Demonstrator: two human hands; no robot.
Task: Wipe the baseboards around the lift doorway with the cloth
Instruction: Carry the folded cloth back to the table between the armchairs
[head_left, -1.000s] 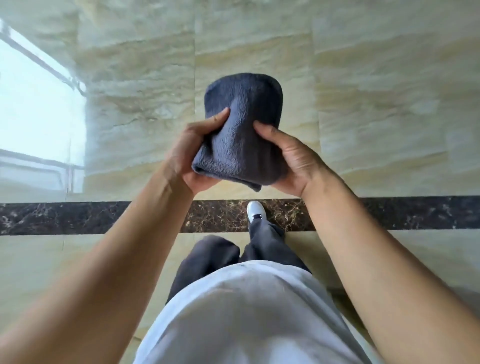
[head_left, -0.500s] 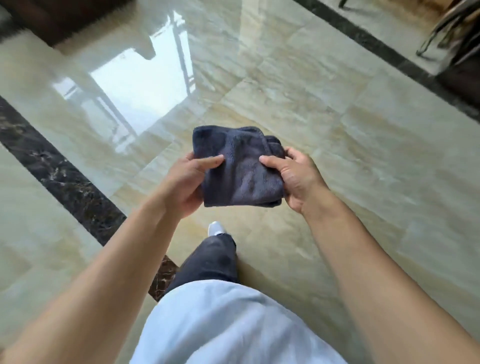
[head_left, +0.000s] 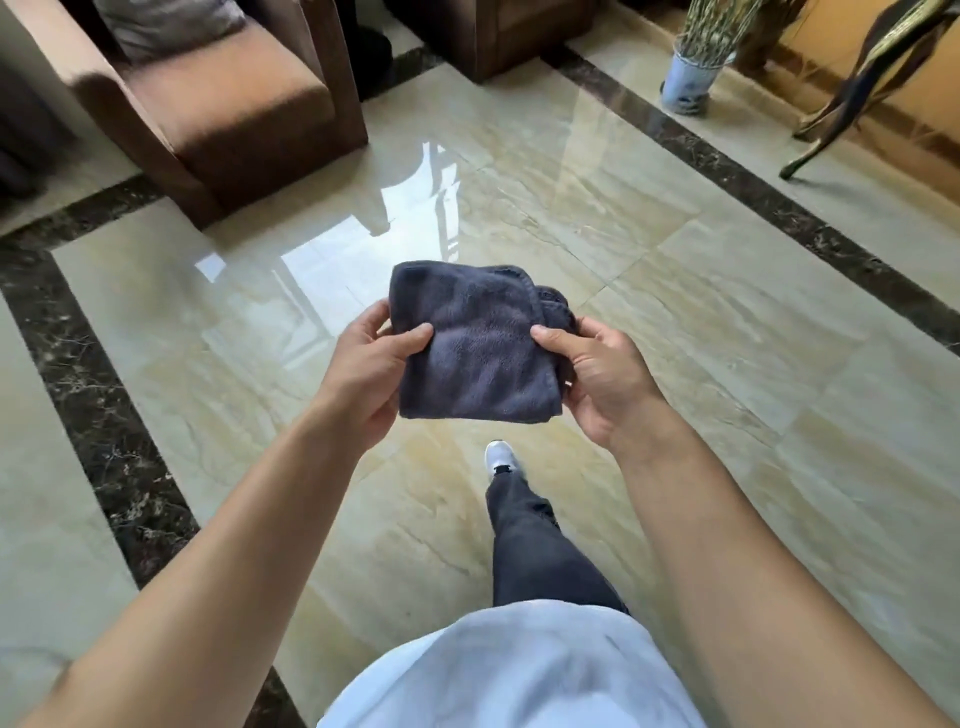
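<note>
A folded dark grey-blue cloth (head_left: 480, 343) is held flat in front of me, above a glossy beige marble floor (head_left: 701, 322). My left hand (head_left: 366, 369) grips its left edge, thumb on top. On the right edge, my right hand (head_left: 597, 376) pinches it with the thumb over the fabric. No lift doorway or baseboard is in view.
A brown armchair (head_left: 218, 98) stands at the far left, with dark wooden furniture (head_left: 498, 31) behind it. A potted plant in a pale pot (head_left: 688, 78) and a curved chair leg (head_left: 852, 98) sit at the far right. Dark marble strips (head_left: 98, 405) border the floor panel. My white shoe (head_left: 501, 457) steps forward.
The view has swung from plain floor tiles to the room's furniture as I walk. The cloth went from draped upright to held flatter, both hands still on it.
</note>
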